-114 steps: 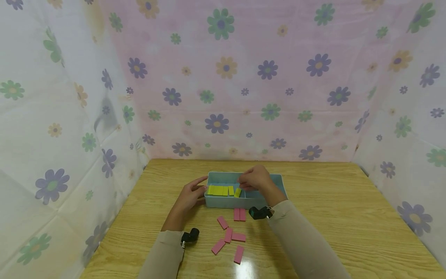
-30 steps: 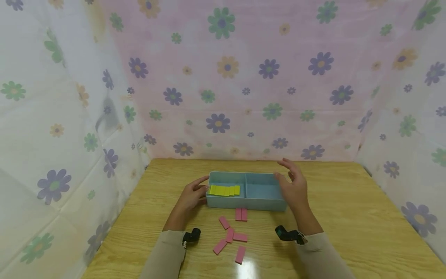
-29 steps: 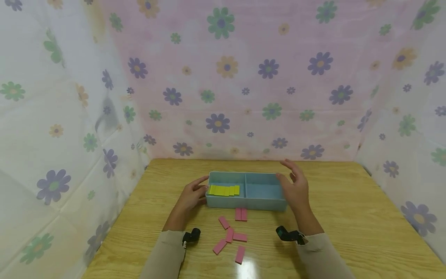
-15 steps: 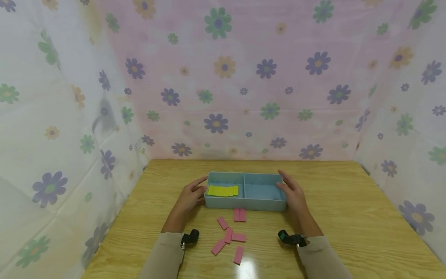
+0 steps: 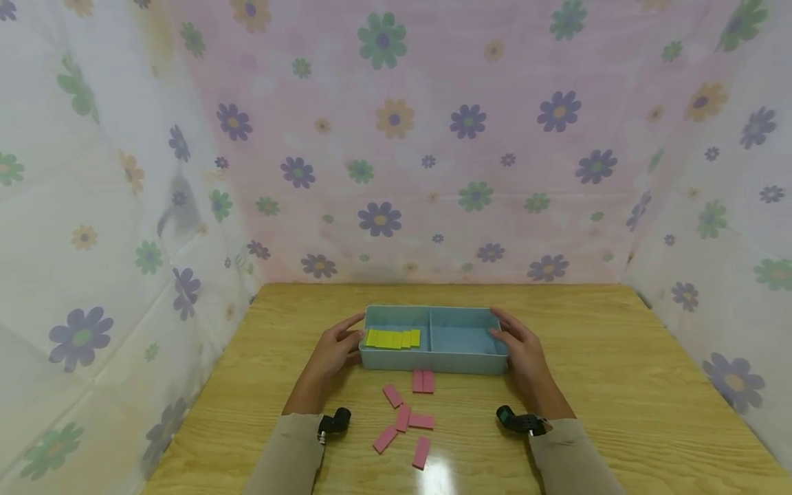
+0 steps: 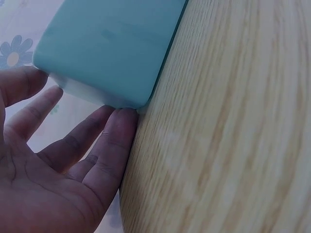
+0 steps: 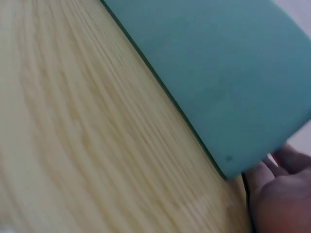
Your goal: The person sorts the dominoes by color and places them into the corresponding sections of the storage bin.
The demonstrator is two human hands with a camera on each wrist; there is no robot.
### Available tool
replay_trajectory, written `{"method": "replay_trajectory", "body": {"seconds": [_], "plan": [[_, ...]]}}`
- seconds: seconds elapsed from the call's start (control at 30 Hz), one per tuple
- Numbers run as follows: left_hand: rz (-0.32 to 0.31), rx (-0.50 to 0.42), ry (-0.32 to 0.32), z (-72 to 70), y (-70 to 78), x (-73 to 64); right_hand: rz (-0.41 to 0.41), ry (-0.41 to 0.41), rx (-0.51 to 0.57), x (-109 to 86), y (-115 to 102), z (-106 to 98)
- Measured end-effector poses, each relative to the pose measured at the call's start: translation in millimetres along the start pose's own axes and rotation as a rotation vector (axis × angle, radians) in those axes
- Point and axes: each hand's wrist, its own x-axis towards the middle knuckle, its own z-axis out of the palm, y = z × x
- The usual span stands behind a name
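A light blue two-compartment box (image 5: 433,361) stands on the table. Yellow tiles (image 5: 390,339) sit in a row along the near side of its left compartment; the right compartment is bare. My left hand (image 5: 332,350) is at the box's left end. In the left wrist view its extended fingers (image 6: 109,145) touch the end wall and another fingertip reaches the upper corner. My right hand (image 5: 524,349) lies against the right end, its thumb over the rim and a finger at the far corner. In the right wrist view, that hand is mostly hidden behind the box (image 7: 228,87).
Several pink tiles (image 5: 422,421) lie loose on the wooden table (image 5: 594,371) in front of the box, two of them (image 5: 423,381) side by side close to its front wall. A flowered cloth (image 5: 433,206) hangs at the back and both sides.
My right hand was inside the box at a tilted yellow tile; it has since moved to the right end and come down along it. That tile now lines up with the row. My left hand stays put.
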Motion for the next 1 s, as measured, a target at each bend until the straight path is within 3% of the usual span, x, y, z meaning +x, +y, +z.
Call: {"method": "replay_trajectory", "body": {"seconds": [0.3, 0.63, 0.77, 0.83, 0.93, 1.0], "plan": [[0.016, -0.010, -0.020, 0.0, -3.6, 0.3, -0.042, -0.087, -0.046, -5.6, 7, -16], [-0.007, 0.039, 0.071, 6.2, -2.1, -1.1, -0.054, -0.099, -0.058, -1.6, 8, -19], [-0.093, 0.107, 0.123, 7.8, 2.1, -9.0, -0.048, -0.101, -0.044, -1.0, 9, -18], [-0.137, 0.184, 0.121, 6.6, 4.4, -16.8, -0.044, -0.107, -0.039, -1.3, 9, -17], [-0.145, 0.335, 0.045, 6.2, 6.9, -30.5, -0.044, -0.111, -0.028, -1.4, 9, -17], [-0.115, 0.427, -0.034, 8.3, 8.5, -39.8, -0.044, -0.115, -0.025, -1.0, 9, -17]]}}
